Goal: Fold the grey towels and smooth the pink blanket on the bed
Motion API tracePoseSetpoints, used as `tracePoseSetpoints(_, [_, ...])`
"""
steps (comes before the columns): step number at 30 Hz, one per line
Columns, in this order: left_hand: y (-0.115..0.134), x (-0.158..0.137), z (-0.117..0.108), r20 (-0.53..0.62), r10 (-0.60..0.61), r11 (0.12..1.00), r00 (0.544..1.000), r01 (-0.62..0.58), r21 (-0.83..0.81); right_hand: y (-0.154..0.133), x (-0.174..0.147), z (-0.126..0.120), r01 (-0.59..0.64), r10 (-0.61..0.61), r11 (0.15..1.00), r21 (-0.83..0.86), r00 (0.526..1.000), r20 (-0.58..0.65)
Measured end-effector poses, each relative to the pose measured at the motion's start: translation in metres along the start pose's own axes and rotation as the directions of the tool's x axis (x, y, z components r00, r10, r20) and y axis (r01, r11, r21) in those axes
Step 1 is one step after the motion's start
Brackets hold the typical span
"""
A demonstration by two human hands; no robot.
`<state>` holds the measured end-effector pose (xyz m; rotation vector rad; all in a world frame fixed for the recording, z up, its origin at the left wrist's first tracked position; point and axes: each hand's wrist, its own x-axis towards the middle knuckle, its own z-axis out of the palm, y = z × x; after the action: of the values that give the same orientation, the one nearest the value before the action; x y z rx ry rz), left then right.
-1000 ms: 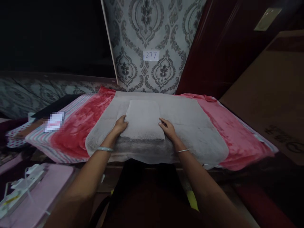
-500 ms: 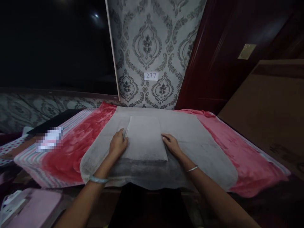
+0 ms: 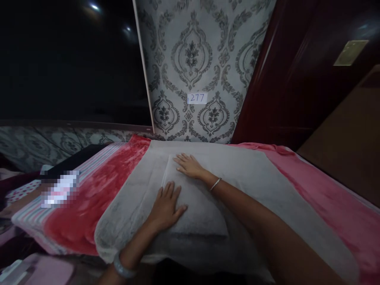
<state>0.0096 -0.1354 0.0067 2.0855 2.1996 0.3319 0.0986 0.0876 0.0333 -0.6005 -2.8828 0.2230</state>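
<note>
Far left of the folded pale grey soft cloth [image 3: 202, 213] is a bright red fuzzy blanket [image 3: 101, 190]. Next comes a thin strip of the big flat grey furry cloth [image 3: 252, 168] under it. The left hand [image 3: 166, 208] lies flat, fingers spread, on the folded cloth's left part. The right hand [image 3: 190, 166] is flat and spread too, near its far edge. Half a second ago, both hands were at its sides. Right of it is a wide bare grey patch, partly under the right arm, then a pink fuzzy blanket [image 3: 308, 178] and a big brown cardboard box [image 3: 350, 142], its inside hidden.
</note>
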Motion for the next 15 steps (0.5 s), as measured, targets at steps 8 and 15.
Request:
tracePoseSetpoints(8, [-0.007,-0.003,0.018,-0.073,0.029,0.999,0.997,-0.032,-0.041,0.042,0.034,0.031,-0.074,0.069,0.995,0.063,0.995,0.078])
tracePoseSetpoints(15, [-0.009,-0.006,0.019,-0.112,0.033,0.994,0.993,-0.043,-0.097,0.045,0.044,0.031,-0.092,0.093,0.993,0.075,0.996,-0.015])
